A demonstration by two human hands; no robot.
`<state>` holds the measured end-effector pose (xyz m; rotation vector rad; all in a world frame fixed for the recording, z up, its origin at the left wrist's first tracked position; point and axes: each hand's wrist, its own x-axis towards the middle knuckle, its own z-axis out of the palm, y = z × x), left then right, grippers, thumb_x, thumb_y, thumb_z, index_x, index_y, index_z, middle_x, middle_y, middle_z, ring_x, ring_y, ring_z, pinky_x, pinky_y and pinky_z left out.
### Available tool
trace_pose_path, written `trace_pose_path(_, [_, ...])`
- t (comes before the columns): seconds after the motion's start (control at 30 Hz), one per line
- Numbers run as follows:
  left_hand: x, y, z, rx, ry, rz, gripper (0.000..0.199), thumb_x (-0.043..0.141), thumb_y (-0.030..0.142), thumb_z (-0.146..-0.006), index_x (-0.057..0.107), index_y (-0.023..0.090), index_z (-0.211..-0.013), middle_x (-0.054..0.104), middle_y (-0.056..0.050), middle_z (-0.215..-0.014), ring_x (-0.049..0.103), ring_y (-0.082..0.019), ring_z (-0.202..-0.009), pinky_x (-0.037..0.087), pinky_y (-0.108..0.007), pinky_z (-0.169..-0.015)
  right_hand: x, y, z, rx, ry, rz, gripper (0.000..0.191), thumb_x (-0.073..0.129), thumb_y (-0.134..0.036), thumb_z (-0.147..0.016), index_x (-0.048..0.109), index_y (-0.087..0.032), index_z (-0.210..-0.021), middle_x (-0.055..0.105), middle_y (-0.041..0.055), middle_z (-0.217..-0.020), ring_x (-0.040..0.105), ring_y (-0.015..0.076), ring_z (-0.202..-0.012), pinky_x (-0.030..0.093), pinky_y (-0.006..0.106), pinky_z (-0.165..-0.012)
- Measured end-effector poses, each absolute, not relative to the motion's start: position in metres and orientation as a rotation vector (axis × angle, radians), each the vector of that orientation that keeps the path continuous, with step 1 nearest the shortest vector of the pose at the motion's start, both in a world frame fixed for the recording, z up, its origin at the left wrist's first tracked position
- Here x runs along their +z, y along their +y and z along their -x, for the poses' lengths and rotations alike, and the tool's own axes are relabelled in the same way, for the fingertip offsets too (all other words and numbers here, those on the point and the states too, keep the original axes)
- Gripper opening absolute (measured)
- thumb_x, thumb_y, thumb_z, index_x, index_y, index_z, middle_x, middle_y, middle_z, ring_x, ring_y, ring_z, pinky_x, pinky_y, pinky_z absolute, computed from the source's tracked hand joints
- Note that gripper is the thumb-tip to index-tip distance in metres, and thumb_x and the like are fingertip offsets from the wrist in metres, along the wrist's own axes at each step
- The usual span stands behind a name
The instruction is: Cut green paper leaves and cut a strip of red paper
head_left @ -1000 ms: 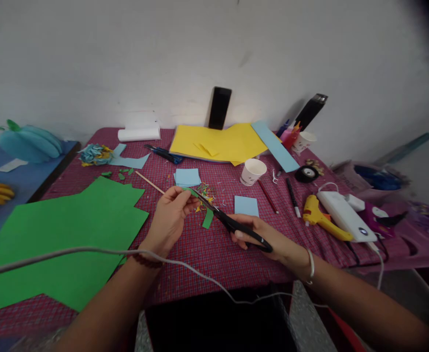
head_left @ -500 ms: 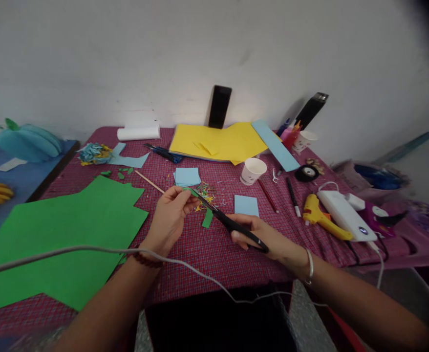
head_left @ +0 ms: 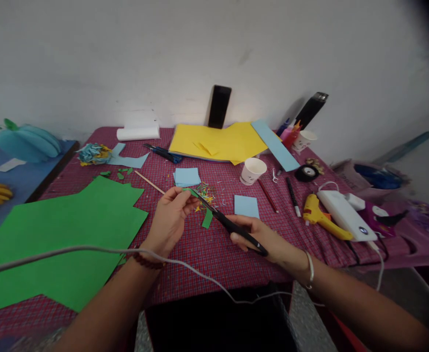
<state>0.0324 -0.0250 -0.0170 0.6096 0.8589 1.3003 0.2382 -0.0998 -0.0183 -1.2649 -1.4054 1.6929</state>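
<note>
A small piece of green paper (head_left: 192, 191) is pinched between the thumb and fingers of my left hand (head_left: 171, 210). My right hand (head_left: 256, 232) is closed around the black handles of a pair of scissors (head_left: 232, 225), whose blades point up and left and meet the green paper. A thin wooden stick (head_left: 148, 181) runs out past my left fingers; whether they hold it I cannot tell. Beneath the blades lie a green paper strip (head_left: 207, 218) and a pile of tiny paper snippets (head_left: 207, 197). Light blue paper squares (head_left: 187, 176) lie just beyond my left hand.
Large green sheets (head_left: 64, 234) cover the table's left side. A white cable (head_left: 196, 274) crosses in front of my left forearm. A paper cup (head_left: 253, 171), a pencil (head_left: 268, 195), a marker (head_left: 293, 197), a yellow glue gun (head_left: 324, 217) and a white power bank (head_left: 346, 215) are on the right.
</note>
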Motion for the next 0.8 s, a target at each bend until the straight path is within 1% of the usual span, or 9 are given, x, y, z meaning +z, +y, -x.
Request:
trace_pose_path(0.2, [-0.0146, -0.0263, -0.0328, 1.308, 0.878, -0.617, 0.026, 0.079, 0.021, -0.061, 0.055, 0.017, -0.067, 0.06, 0.005, -0.062, 0.062, -0.01, -0.061, 0.053, -0.027, -0.068, -0.0205, -0.0988, -0.24, 1.71, -1.391, 1.215, 0.062, 0.073, -0.047, -0.076, 0.058, -0.017, -0.128, 0.048, -0.0029, -0.068, 0.035, 0.007, -0.053, 0.026, 0.024, -0.048])
trace_pose_path(0.3, [-0.0145, -0.0266, -0.0333, 1.312, 0.872, -0.628, 0.025, 0.079, 0.021, -0.061, 0.054, 0.016, -0.067, 0.06, 0.005, -0.063, 0.062, -0.01, -0.062, 0.052, -0.026, -0.068, -0.0176, -0.0983, -0.2394, 1.702, -1.405, 1.207, 0.061, 0.072, -0.047, -0.076, 0.059, -0.017, -0.128, 0.048, -0.0023, -0.07, 0.036, 0.008, -0.056, 0.028, 0.024, -0.05])
trace_pose_path(0.53, [-0.0164, -0.0266, -0.0331, 1.316, 0.869, -0.629, 0.025, 0.079, 0.02, -0.062, 0.055, 0.016, -0.068, 0.061, 0.005, -0.064, 0.062, -0.01, -0.064, 0.052, -0.027, -0.071, -0.0168, -0.0983, -0.2378, 1.712, -1.388, 1.25, 0.065, 0.072, -0.05, -0.076, 0.057, -0.015, -0.13, 0.046, -0.0035, -0.067, 0.032, 0.007, -0.054, 0.021, 0.024, -0.048])
trace_pose_path(0.8, [-0.0169, -0.0261, -0.0328, 1.318, 0.887, -0.634, 0.025, 0.078, 0.02, -0.061, 0.054, 0.016, -0.065, 0.06, 0.005, -0.062, 0.061, -0.01, -0.063, 0.053, -0.028, -0.07, -0.0168, -0.0978, -0.2386, 1.709, -1.384, 1.25, 0.065, 0.073, -0.05, -0.075, 0.059, -0.015, -0.128, 0.044, -0.0047, -0.063, 0.032, 0.0068, -0.051, 0.021, 0.024, -0.047])
